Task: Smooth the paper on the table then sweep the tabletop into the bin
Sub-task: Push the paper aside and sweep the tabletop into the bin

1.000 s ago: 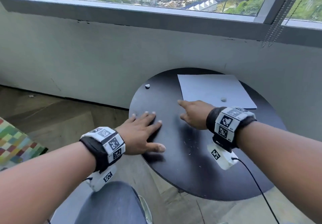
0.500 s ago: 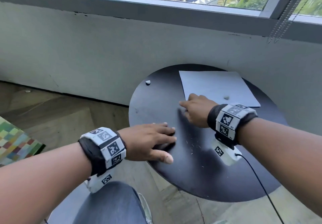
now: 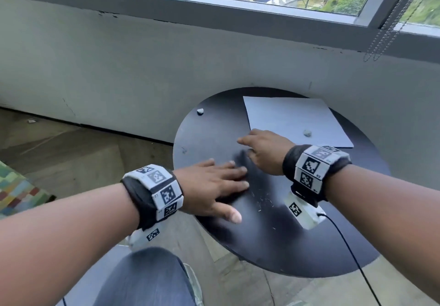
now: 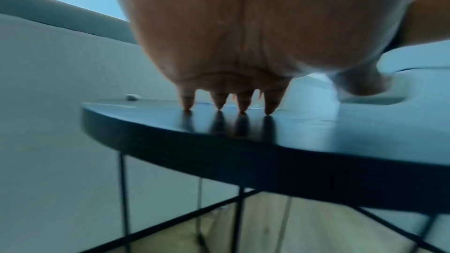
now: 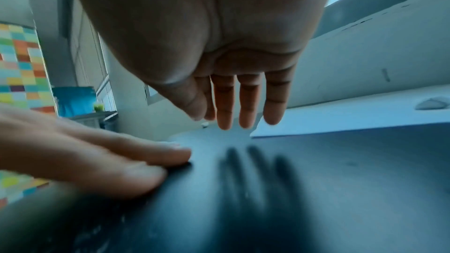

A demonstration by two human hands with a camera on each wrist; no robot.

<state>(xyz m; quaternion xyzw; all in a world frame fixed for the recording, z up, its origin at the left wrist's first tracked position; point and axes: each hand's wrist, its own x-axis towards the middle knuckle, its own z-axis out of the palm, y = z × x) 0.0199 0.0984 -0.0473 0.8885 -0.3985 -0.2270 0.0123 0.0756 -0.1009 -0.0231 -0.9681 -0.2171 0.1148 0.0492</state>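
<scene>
A flat white sheet of paper (image 3: 295,120) lies at the back right of the round black table (image 3: 273,246). A small crumpled scrap (image 3: 307,133) sits on the sheet, and another scrap (image 3: 200,111) lies at the table's back left. Fine crumbs (image 3: 262,199) dot the middle. My left hand (image 3: 214,186) lies flat and open at the left edge, its fingertips (image 4: 219,106) pressed on the tabletop. My right hand (image 3: 264,153) hovers open just above the surface near the paper's front left corner, fingers (image 5: 246,103) straight, holding nothing.
A grey wall and window sill run right behind the table. Thin black metal legs (image 4: 123,199) hold the table over a wooden floor. My knee in jeans (image 3: 142,279) is below the left hand. A colourful checked surface (image 3: 14,194) is at the far left. No bin shows.
My left hand slid rightward along the table's left edge toward the middle. My right hand shifted slightly back, toward the paper's front corner, fingers straightening.
</scene>
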